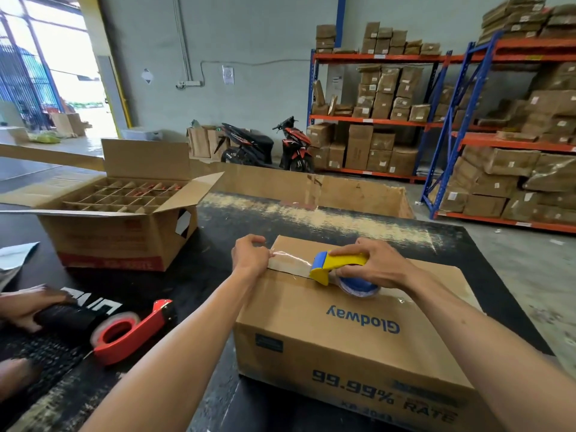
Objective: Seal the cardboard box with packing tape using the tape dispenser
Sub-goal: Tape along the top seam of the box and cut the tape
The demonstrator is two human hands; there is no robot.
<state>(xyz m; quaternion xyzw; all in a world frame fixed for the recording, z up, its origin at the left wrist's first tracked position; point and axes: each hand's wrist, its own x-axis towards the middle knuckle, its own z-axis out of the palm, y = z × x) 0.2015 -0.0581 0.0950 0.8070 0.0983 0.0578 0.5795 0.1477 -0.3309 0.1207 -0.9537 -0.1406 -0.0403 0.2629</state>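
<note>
Head view: we anchor the tape (288, 260) end at the far-left edge of the cardboard box (352, 332) with the left hand (251, 255), fingers pinching it. The right hand (372, 265) grips the yellow tape dispenser (335, 265) on the top seam. Most of the seam remains unsealed. The box, printed "Glodway", sits closed on the table (249, 219).

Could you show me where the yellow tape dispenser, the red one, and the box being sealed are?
yellow tape dispenser (346, 261): head view, on its handle.
red tape dispenser (137, 333): head view, on its red frame.
cardboard box (343, 335): head view, on its top panel.
</note>
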